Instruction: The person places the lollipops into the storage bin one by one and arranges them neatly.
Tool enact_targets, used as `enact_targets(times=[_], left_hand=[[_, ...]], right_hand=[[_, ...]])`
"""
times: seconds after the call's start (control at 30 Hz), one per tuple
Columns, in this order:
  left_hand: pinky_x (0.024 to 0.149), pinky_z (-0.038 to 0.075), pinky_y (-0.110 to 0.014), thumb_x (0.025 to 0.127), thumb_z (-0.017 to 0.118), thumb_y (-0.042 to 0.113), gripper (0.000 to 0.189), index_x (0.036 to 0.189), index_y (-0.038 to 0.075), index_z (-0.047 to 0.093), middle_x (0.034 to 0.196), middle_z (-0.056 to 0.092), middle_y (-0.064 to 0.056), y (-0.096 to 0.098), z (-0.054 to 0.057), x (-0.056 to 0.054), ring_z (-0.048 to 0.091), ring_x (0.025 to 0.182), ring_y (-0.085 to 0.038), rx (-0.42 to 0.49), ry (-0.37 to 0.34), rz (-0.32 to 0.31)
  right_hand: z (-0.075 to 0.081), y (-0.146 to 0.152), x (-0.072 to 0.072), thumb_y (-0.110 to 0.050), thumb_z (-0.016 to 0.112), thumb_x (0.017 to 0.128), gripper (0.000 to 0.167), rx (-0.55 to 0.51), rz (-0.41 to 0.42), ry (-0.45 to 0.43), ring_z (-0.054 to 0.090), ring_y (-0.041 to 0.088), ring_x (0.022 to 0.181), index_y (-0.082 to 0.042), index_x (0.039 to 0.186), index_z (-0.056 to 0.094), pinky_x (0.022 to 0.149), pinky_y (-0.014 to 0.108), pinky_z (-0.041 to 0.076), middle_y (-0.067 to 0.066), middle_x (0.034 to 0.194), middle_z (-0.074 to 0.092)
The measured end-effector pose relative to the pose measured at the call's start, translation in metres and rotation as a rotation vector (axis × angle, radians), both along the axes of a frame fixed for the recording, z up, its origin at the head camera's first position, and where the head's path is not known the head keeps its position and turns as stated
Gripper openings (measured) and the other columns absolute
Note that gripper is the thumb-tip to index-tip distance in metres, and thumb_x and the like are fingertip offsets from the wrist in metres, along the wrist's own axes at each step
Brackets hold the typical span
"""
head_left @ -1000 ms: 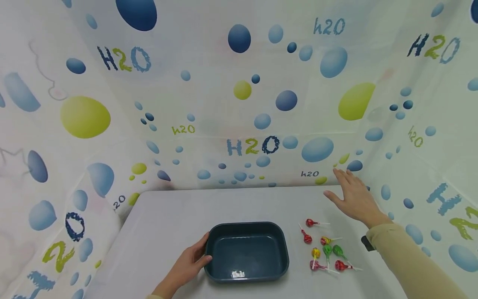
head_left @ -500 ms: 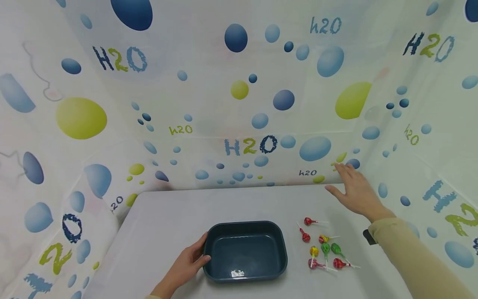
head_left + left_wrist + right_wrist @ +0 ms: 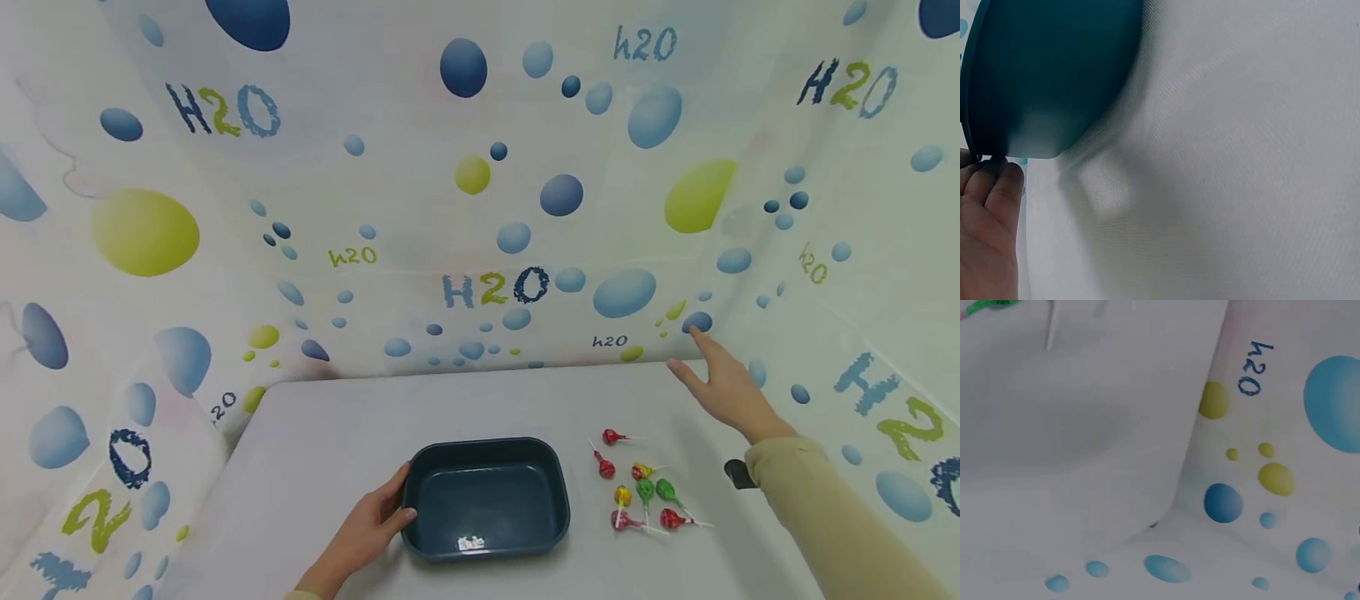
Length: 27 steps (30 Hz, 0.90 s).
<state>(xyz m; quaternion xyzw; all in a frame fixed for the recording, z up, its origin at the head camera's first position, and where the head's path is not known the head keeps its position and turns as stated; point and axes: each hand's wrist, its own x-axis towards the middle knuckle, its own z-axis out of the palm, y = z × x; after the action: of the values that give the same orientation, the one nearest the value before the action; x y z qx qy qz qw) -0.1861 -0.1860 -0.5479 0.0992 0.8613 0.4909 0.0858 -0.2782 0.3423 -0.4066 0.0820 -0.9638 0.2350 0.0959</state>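
My left hand [image 3: 367, 529] grips the left side of a dark blue-green rectangular tray [image 3: 483, 504], thumb at the rim and fingers along the outer wall. The left wrist view shows the fingertips of this hand [image 3: 991, 219] at the rim of the tray [image 3: 1054, 75]. My right hand [image 3: 723, 387] is held up over the far right of the table, thumb spread from the fingers, holding nothing. Nearest it on the table is a red lollipop [image 3: 611, 437]. Several more lie in front of it, among them a green lollipop [image 3: 645, 490] and a yellow one [image 3: 622, 496].
A white table [image 3: 330, 433] carries the tray and lollipops. Behind and at both sides hangs a white curtain [image 3: 408, 292] printed with blue and green drops. The right wrist view shows the table's corner and a white lollipop stick [image 3: 1052, 325].
My right hand has shifted slightly right and turned, with fewer fingers showing. The head view has panned a little, so the tray and lollipops appear further left. My left hand keeps its hold.
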Motion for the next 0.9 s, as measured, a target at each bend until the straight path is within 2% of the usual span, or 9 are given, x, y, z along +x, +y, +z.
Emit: enact_targets(times=[0.1, 0.23, 0.33, 0.47, 0.57, 0.67, 0.77, 0.9], left_hand=[[0.117, 0.044, -0.044, 0.098, 0.068, 0.014, 0.074, 0.160, 0.001, 0.030, 0.166, 0.029, -0.018, -0.003, 0.001, -0.002, 0.039, 0.148, -0.039, -0.005, 0.007, 0.019], [0.116, 0.045, -0.043, 0.098, 0.069, 0.015, 0.074, 0.160, 0.004, 0.030, 0.165, 0.031, -0.017, -0.007, 0.002, -0.003, 0.043, 0.147, -0.038, -0.032, 0.004, 0.048], [0.117, 0.045, -0.043, 0.097, 0.069, 0.015, 0.075, 0.160, 0.004, 0.030, 0.166, 0.030, -0.017, -0.009, 0.003, -0.002, 0.042, 0.147, -0.037, -0.044, -0.007, 0.058], [0.117, 0.046, -0.041, 0.097, 0.069, 0.016, 0.076, 0.160, 0.002, 0.029, 0.166, 0.029, -0.017, -0.011, 0.003, -0.001, 0.040, 0.148, -0.037, -0.037, -0.021, 0.048], [0.117, 0.046, -0.039, 0.097, 0.069, 0.017, 0.076, 0.160, 0.001, 0.028, 0.166, 0.028, -0.018, -0.010, 0.003, 0.000, 0.039, 0.148, -0.037, -0.028, -0.031, 0.034], [0.117, 0.045, -0.039, 0.098, 0.069, 0.019, 0.077, 0.160, 0.002, 0.027, 0.166, 0.028, -0.018, -0.008, 0.003, -0.001, 0.038, 0.149, -0.037, -0.017, -0.038, 0.019], [0.118, 0.045, -0.039, 0.098, 0.069, 0.020, 0.077, 0.161, 0.003, 0.027, 0.166, 0.028, -0.017, -0.004, 0.002, -0.002, 0.037, 0.149, -0.037, -0.010, -0.040, 0.012], [0.118, 0.044, -0.038, 0.098, 0.069, 0.020, 0.077, 0.161, 0.003, 0.027, 0.167, 0.027, -0.016, 0.000, 0.001, -0.004, 0.036, 0.150, -0.036, -0.008, -0.051, 0.007]], right_hand=[[-0.018, 0.002, -0.010, -0.050, 0.046, 0.107, 0.082, -0.105, -0.020, -0.060, 0.029, 0.060, 0.144, 0.007, 0.160, 0.019, 0.118, 0.072, 0.031, 0.038, 0.160, 0.026], [-0.059, -0.008, -0.027, -0.044, 0.046, 0.109, 0.071, -0.190, 0.016, -0.139, 0.040, 0.055, 0.142, 0.006, 0.157, 0.030, 0.117, 0.066, 0.040, 0.033, 0.158, 0.035], [-0.090, -0.027, -0.037, -0.033, 0.056, 0.106, 0.059, -0.154, 0.076, -0.224, 0.042, 0.050, 0.143, 0.000, 0.153, 0.043, 0.118, 0.065, 0.039, 0.027, 0.156, 0.045], [-0.116, -0.052, -0.046, -0.022, 0.067, 0.100, 0.047, 0.062, 0.212, -0.298, 0.049, 0.043, 0.141, -0.010, 0.144, 0.059, 0.117, 0.062, 0.042, 0.017, 0.147, 0.059], [-0.123, -0.064, -0.050, -0.017, 0.070, 0.097, 0.040, 0.227, 0.329, -0.323, 0.059, 0.034, 0.133, -0.014, 0.137, 0.067, 0.115, 0.054, 0.049, 0.008, 0.137, 0.068], [-0.120, -0.070, -0.051, -0.014, 0.071, 0.096, 0.032, 0.322, 0.392, -0.344, 0.067, 0.024, 0.117, -0.015, 0.128, 0.073, 0.111, 0.048, 0.055, 0.002, 0.122, 0.075], [-0.115, -0.072, -0.051, -0.012, 0.072, 0.095, 0.022, 0.387, 0.418, -0.343, 0.064, 0.016, 0.097, -0.015, 0.116, 0.077, 0.103, 0.042, 0.059, -0.003, 0.102, 0.075], [-0.114, -0.070, -0.049, -0.013, 0.073, 0.094, 0.017, 0.468, 0.416, -0.355, 0.057, 0.012, 0.086, -0.017, 0.110, 0.078, 0.097, 0.036, 0.061, -0.008, 0.091, 0.070]])
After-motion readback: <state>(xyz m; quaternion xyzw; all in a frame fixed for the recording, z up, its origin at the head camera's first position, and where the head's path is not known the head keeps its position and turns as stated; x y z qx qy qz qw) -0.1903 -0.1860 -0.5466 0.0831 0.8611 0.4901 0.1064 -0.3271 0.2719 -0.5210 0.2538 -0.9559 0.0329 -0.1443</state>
